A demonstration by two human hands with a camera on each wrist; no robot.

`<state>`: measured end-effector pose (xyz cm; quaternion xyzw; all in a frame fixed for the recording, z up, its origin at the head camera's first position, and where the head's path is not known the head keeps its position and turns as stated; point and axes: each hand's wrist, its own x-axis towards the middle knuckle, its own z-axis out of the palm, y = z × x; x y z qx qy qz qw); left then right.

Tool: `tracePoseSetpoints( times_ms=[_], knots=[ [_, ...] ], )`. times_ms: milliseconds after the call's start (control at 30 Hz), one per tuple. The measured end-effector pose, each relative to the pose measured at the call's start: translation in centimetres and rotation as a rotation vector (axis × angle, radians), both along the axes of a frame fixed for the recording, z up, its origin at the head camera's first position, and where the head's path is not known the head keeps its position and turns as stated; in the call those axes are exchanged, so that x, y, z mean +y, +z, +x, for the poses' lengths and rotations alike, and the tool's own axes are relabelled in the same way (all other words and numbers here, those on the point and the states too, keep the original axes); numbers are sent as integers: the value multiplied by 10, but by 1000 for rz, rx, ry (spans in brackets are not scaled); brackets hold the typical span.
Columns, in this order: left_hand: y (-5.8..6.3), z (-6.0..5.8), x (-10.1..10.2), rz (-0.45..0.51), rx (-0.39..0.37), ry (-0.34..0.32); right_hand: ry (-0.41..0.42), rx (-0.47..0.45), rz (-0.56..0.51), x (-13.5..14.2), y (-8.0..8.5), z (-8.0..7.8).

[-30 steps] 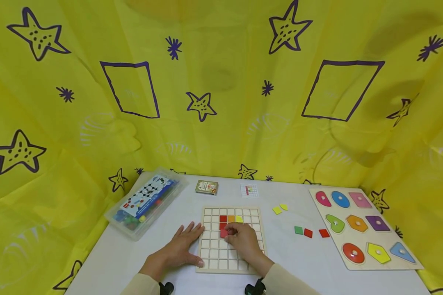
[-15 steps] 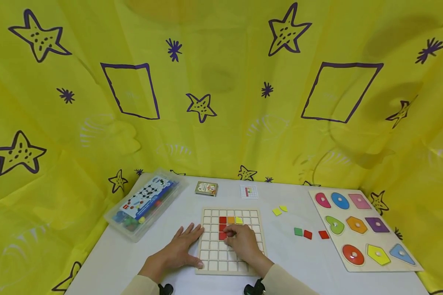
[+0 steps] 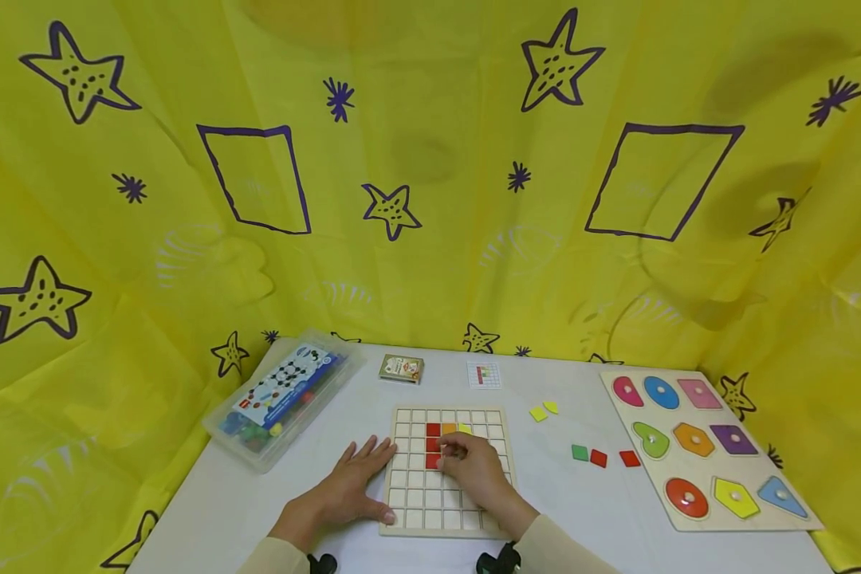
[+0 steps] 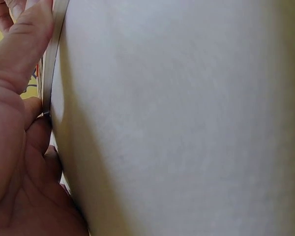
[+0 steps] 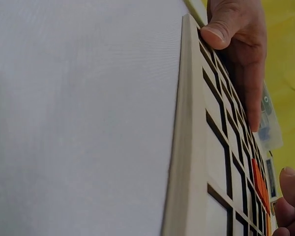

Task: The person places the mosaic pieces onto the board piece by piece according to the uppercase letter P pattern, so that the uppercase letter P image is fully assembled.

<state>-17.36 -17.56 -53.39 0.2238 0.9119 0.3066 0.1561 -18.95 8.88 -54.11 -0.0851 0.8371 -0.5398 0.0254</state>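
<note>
A wooden grid board (image 3: 419,522) lies in front of me. Three red tiles (image 3: 433,445) fill a column of its cells, with an orange tile (image 3: 448,429) and a yellow tile (image 3: 464,428) beside the top one. My left hand (image 3: 350,488) spreads along the board's left edge, fingers straight; in the right wrist view its thumb touches the frame. Just right of the lowest red tile, my right hand (image 3: 477,472) hovers with bent fingers. The right wrist view shows its thumb (image 5: 293,189) and fingertips apart, with no tile visible between them.
Loose yellow pieces (image 3: 539,414), a green tile (image 3: 579,453) and red tiles (image 3: 599,458) lie right of the board. Farther right is a shape puzzle (image 3: 696,478). Behind are a pattern card (image 3: 484,375) and a small box (image 3: 402,368); a clear plastic case (image 3: 283,402) stands left.
The lowest red tile, under my right fingertips a second ago, now lies more uncovered in its cell. My right fingers have drawn slightly right of it. The left hand stays put.
</note>
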Motion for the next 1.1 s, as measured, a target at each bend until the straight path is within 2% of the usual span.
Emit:
tracePoseSetpoints(
  times_ms=[233,433,633,800,967,1100],
  knots=[
    [0,0,1,1,-10,14,-21,-22,-55,13,7,-1],
    [0,-1,1,4,-20,19,-96,-64,-67,42,15,-1],
    [-1,0,1,-3,-18,15,-201,-88,20,91,20,-2],
    [0,0,1,-7,-14,12,-257,-84,101,139,20,1],
    [1,0,2,-25,-20,19,-264,-46,185,186,21,6],
    [2,0,2,-15,-27,24,-256,-47,243,214,25,9]
  ],
)
